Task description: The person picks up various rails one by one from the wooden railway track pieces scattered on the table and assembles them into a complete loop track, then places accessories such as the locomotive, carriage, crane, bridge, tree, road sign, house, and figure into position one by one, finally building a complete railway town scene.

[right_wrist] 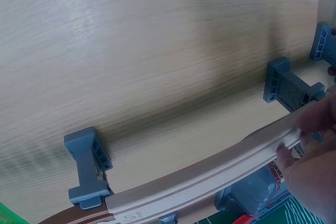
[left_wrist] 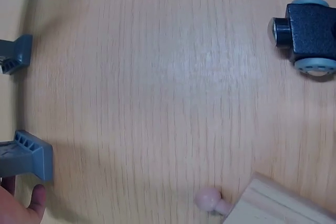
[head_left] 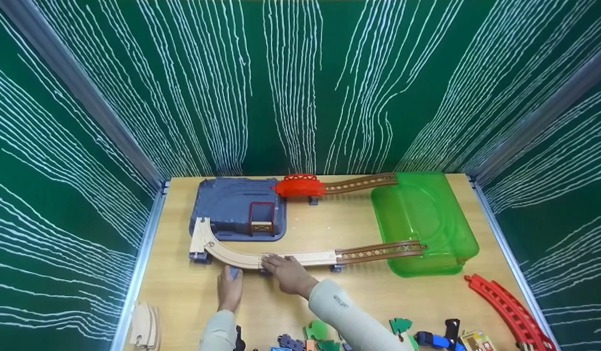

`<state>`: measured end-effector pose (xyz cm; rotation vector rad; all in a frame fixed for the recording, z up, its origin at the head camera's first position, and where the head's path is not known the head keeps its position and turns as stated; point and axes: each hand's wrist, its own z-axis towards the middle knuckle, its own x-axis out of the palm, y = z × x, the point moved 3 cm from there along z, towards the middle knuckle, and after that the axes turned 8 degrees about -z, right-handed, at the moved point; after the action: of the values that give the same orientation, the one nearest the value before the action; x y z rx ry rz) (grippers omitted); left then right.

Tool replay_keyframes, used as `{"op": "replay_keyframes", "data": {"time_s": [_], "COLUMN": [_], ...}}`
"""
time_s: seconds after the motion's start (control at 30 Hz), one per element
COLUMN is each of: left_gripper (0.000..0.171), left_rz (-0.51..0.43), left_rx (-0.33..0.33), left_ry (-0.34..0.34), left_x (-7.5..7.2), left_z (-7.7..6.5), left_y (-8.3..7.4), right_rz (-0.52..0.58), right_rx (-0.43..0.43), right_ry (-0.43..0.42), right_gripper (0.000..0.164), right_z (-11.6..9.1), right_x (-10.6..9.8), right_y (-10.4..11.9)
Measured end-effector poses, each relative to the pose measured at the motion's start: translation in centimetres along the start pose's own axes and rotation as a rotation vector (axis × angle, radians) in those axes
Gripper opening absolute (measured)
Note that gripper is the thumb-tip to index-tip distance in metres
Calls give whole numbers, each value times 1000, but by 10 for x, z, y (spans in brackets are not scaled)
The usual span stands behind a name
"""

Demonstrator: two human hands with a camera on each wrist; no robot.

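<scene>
My left hand (head_left: pixel 230 290) grips a blue-grey track support (head_left: pixel 233 271) just in front of the curved wooden track (head_left: pixel 232 256). In the left wrist view, the fingertips (left_wrist: pixel 37 200) lie against that support (left_wrist: pixel 31 156). My right hand (head_left: pixel 291 274) holds the light wooden track where the curve meets the straight piece (head_left: pixel 315 258). Its thumb and finger straddle the track (right_wrist: pixel 205 174) in the right wrist view. Under this joint stands another support (right_wrist: pixel 289 85); a third (right_wrist: pixel 88 166) carries the straight piece's right end.
A grey-blue base (head_left: pixel 227 200) and a green bin (head_left: pixel 422 219) are joined at the back by a red bridge (head_left: pixel 300 186) and brown track (head_left: pixel 361 184). Red curved track (head_left: pixel 505 304) lies right, spare wooden tracks (head_left: pixel 145 324) left. Trains (head_left: pixel 434 340) and toy trees (head_left: pixel 316 330) line the front.
</scene>
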<state>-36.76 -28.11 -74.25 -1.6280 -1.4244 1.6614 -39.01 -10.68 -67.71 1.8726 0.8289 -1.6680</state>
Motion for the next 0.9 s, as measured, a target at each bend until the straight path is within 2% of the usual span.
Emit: {"op": "replay_keyframes", "data": {"time_s": [0.1,0.17,0.27,0.33,0.4,0.47,0.6,0.8,0.9], "left_gripper": [42,39,36,27,22,24,26,27,27], "left_rz": [-115,-239,-428,-548,-619,-634,-618,-597,-598], "left_rx": [-18,-52,-146,-224,-277,-294,-277,-267,-274], "left_ry": [11,37,77,88,82,74,62,28,28], "left_x": [0,1,1,1,-1,-3,-5,-5,-5], "left_z": [3,6,10,12,13,13,11,8,6], "left_y": [-1,-2,-3,-3,-4,-5,-7,-7,-6], "right_rz": [-5,-11,-15,-19,-29,-44,-38,47,59], "right_rx": [1,2,3,-2,-14,-30,-41,34,67], "right_ry": [-6,-23,-40,-49,-50,-58,-103,-222,-280], "right_gripper": [66,64,62,60,58,56,48,29,26], "right_z": [1,2,3,4,6,8,12,22,26], "right_x": [0,0,-1,-2,-2,-2,-2,3,9], "right_y": [-3,-4,-7,-9,-9,-10,-8,-1,2]}}
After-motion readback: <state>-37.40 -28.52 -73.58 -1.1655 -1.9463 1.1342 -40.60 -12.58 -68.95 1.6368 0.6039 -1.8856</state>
